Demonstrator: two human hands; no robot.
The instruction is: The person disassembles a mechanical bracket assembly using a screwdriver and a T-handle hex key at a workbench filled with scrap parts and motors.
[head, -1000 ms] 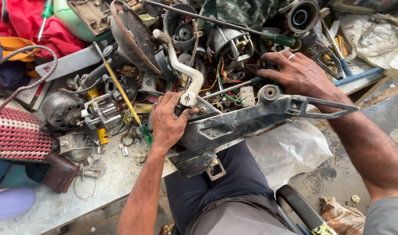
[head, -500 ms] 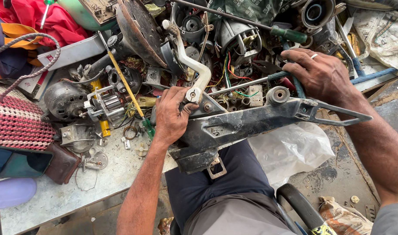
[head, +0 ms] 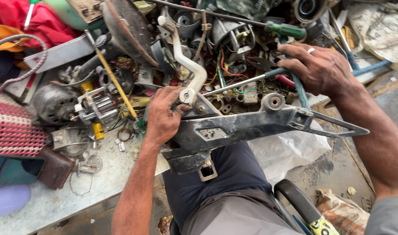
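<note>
Left hand: clenched around the near end of the bracket, thumb against the base of the white lever; centre of frame.
Right hand: upper right of frame, fingers curled over the teal-handled rod; it seems to be grasping the handle, though the palm hides the contact.
Bracket: long dark metal part, grimy, lying across the lap from centre to right of frame; its pointed open end hangs past the counter edge, over the plastic bag.
Lever: curved, white, rising from a pivot on the bracket toward the top centre of frame.
Rod: thin steel shaft running from the right hand down-left to near the pivot; I cannot tell whether the tip touches it.
Surroundings: motor and wound armature at left, yellow screwdriver beside them, green-handled screwdriver at top, loose wires behind.
Step, as judged: working the rod tip at the lever pivot.
Doing it well: brace the bracket hard on the thigh so it cannot rock; keep the left thumb clear of the tip's line; set the tip squarely before pushing, as the greasy metal likely lets it skid.
Risk: a slip would send the tip toward the left fingers.
</note>
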